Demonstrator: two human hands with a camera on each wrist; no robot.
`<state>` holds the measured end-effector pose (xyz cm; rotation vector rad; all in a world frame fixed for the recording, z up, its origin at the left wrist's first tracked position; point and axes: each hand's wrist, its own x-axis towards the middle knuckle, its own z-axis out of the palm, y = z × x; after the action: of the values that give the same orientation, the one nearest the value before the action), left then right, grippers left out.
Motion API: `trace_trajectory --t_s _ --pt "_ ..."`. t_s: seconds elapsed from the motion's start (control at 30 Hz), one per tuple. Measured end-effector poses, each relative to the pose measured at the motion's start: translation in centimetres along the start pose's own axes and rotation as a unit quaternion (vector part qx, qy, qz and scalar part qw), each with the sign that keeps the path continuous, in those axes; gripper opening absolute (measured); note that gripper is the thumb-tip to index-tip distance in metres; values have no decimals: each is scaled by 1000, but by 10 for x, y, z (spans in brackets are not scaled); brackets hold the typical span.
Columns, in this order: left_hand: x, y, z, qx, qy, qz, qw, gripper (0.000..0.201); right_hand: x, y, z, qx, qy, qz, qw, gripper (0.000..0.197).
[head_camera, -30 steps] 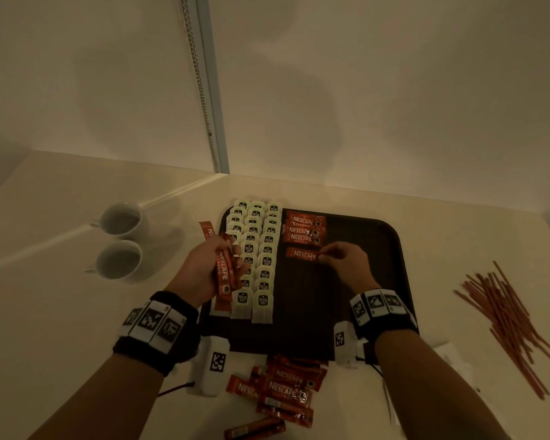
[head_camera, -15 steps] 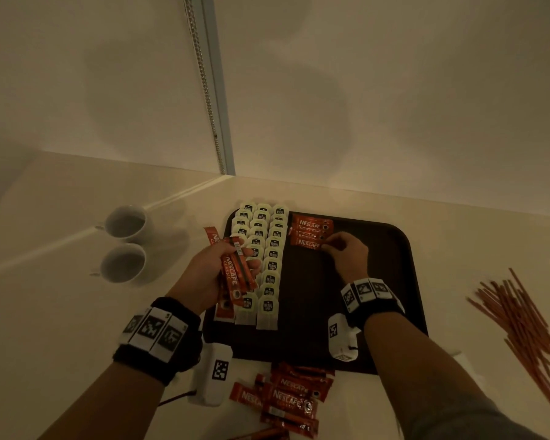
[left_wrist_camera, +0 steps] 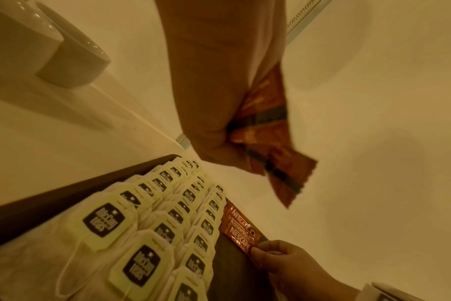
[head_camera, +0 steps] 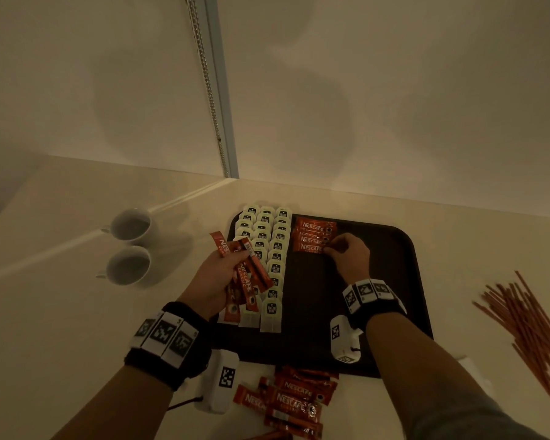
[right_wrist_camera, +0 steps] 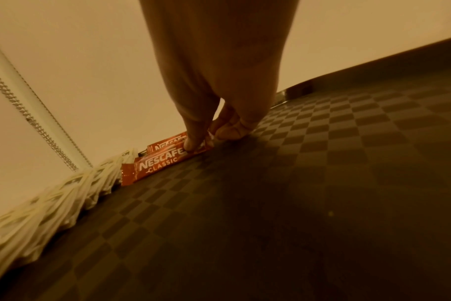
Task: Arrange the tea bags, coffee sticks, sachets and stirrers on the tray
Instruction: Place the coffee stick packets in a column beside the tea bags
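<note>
Three rows: tea bags (head_camera: 269, 258) fill my tray's (head_camera: 394, 281) left side.
Right hand (head_camera: 350, 254): pinching nearest laid coffee stick (head_camera: 310, 247).
Left hand (head_camera: 218, 274): gripping perhaps four sticks (head_camera: 246, 281).

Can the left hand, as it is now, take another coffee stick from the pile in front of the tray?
Probably not: the left hand already grips several coffee sticks, though the pile lies uncovered near it.

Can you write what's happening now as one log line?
left hand: holds coffee sticks | right hand: pinches stick on tray | stirrers: off tray
</note>
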<state>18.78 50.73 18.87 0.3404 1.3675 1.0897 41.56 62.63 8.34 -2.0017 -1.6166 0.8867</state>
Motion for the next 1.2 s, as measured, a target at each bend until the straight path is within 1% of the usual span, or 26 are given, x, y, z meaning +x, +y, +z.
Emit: trace_trajectory --t_s 0.1,0.17,0.2,0.23,0.27,0.3,0.33,0.37,0.4,0.43,0.53,0.6,0.67,0.73,0.77,0.83,0.9,1.0,1.13,1.2 --pt "2 -1 4 -5 -3 28 1000 10 -2 -3 -4 21 9 -6 1000 25" --pt "3 0 7 -13 10 45 999 11 -9 -16 -12 52 21 -35 998 21" --pt "4 0 9 -17 13 52 998 13 -16 -27 -18 70 13 -53 996 17" --pt "5 1 11 -15 13 58 998 16 -26 -41 -24 97 -18 -63 993 13" --pt "6 2 13 -9 12 67 998 17 -37 -56 -30 137 -79 -60 986 15" --pt "7 3 16 1 10 80 997 17 -49 -70 -35 190 -161 -41 968 23" --pt "6 4 18 10 4 96 995 14 -60 -82 -39 249 -239 -10 939 32" --pt "6 4 20 19 -4 113 993 11 -70 -91 -42 299 -288 21 909 38" --pt "5 5 22 27 -14 129 991 10 -78 -97 -44 331 -303 37 893 38" --pt "5 5 23 34 -23 140 989 11 -83 -101 -47 348 -296 38 889 34" --pt "2 4 23 36 -40 162 985 15 -90 -104 -54 361 -256 3 897 17" --pt "-2 4 21 43 -37 169 984 19 -92 -103 -58 334 -225 -42 914 13" --pt "-5 4 20 48 -41 167 984 29 -94 -103 -61 277 -166 -95 942 13" --pt "-7 4 21 54 -59 162 984 37 -96 -104 -64 240 -110 -140 954 13" --pt "-9 4 22 61 -64 162 983 35 -97 -106 -66 236 -93 -155 955 13" --pt "-10 4 25 66 -56 161 983 21 -98 -107 -68 229 -74 -177 954 14" --pt "-11 4 27 63 -39 161 984 11 -100 -109 -68 221 -64 -191 954 15" --pt "-11 6 26 79 -35 172 981 11 -102 -108 -70 248 -68 -187 948 11" --pt "-12 12 25 110 -18 208 972 9 -106 -102 -71 306 -104 -163 932 13" --pt "-12 14 25 116 -14 221 968 8 -106 -99 -71 299 -114 -161 934 14"
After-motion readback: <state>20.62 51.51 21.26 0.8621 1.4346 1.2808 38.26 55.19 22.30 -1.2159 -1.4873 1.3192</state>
